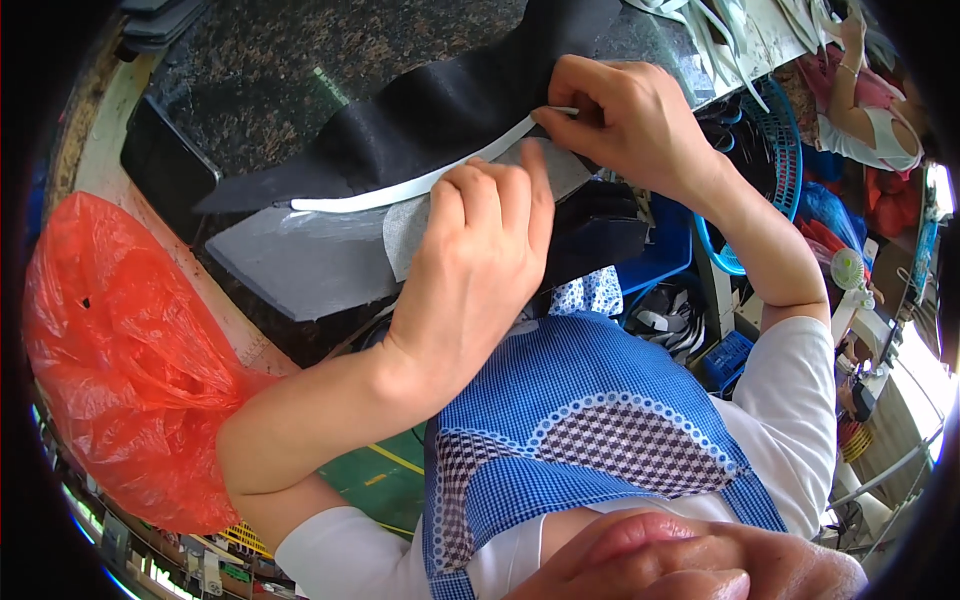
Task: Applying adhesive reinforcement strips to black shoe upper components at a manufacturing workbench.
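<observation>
Left hand (478, 250) presses grey fabric piece (300, 255) flat on counter (260, 60), fingers curled at white strip (420, 185). Right hand (625, 120) pinches strip's far end against black fabric (440, 110). Orange bag (110, 350) at left.

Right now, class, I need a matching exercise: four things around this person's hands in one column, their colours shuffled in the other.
Things:
1. plastic bag
2. curved strip
3. basket
4. large fabric piece

Colours:
a. blue
b. black
c. red
d. white

Pairs: 1-c, 2-d, 3-a, 4-b. The right hand pinches the strip's end; the left hand presses beside it.
</observation>
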A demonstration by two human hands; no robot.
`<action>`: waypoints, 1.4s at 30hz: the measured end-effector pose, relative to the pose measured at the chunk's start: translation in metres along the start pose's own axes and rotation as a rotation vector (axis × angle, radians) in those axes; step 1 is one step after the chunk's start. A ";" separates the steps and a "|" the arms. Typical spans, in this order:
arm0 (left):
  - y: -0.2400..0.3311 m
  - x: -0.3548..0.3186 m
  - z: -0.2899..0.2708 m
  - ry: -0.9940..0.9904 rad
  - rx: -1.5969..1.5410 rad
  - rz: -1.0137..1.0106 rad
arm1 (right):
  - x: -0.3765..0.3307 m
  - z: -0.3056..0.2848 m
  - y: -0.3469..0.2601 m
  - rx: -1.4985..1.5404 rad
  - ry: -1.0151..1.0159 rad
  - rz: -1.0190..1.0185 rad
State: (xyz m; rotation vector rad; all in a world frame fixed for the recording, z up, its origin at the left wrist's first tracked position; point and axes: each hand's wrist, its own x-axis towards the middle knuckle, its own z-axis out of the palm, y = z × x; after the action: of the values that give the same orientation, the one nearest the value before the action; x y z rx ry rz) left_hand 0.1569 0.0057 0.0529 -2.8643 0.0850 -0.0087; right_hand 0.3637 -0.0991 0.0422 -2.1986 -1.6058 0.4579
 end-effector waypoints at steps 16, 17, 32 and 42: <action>-0.015 0.040 0.000 -0.147 -0.457 -0.071 | -0.002 -0.008 0.033 0.080 0.195 0.084; -0.019 0.043 0.000 -0.147 -0.454 -0.077 | -0.007 -0.006 0.033 0.081 0.194 0.078; -0.053 0.015 -0.005 0.173 -0.800 -0.246 | -0.014 -0.024 0.070 1.019 -0.195 0.466; 0.030 0.020 0.005 0.050 -0.102 -0.032 | 0.025 -0.040 0.038 0.039 -0.319 0.204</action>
State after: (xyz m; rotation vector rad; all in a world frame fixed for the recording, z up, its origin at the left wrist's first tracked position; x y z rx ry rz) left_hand 0.1756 -0.0228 0.0398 -2.9680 0.0508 -0.0843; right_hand 0.4216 -0.0903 0.0579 -2.3622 -1.5074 0.9327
